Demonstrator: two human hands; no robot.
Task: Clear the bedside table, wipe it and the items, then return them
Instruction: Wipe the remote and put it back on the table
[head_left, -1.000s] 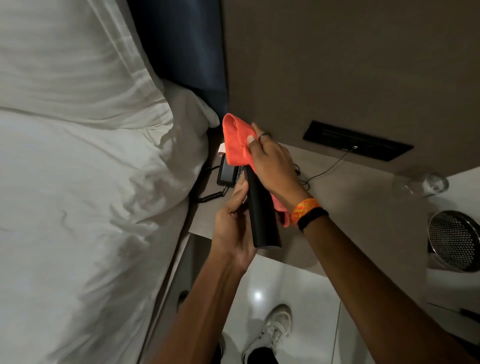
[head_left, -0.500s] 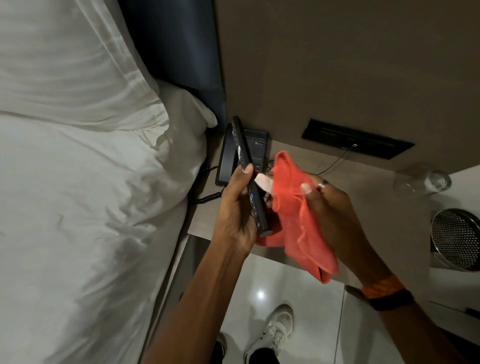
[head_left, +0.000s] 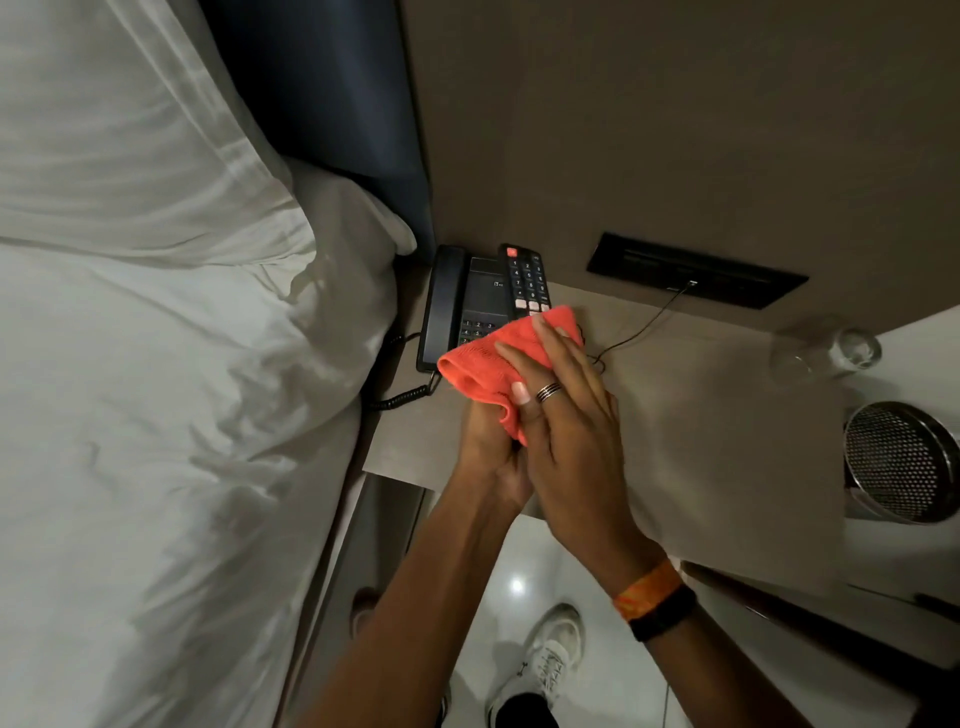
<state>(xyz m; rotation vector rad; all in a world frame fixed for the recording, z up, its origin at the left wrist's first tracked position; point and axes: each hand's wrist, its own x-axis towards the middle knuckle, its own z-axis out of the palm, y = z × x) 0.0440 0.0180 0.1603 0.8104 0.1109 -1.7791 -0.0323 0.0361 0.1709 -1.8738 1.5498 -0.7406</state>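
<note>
Nearby, a glass (head_left: 826, 353) sits on the table (head_left: 701, 426); flat right hand (head_left: 566, 431) presses cloth (head_left: 493, 369) onto remote (head_left: 526, 280), left hand (head_left: 485, 447) gripping it

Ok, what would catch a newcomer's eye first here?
The bright orange cloth at centre, pressed by the right hand over a black remote that the left hand holds above the bedside table. Behind it sits a black telephone, with white bedding filling the left side.

Illumination is dim and warm. A source, probably overhead, produces one glare spot on the glossy floor (head_left: 517, 586). The bed (head_left: 156, 441) carries soft fold shadows. Wide-angle distortion bends straight edges toward the periphery. The glass (head_left: 826, 351) renders faint, slightly blurred.
</note>
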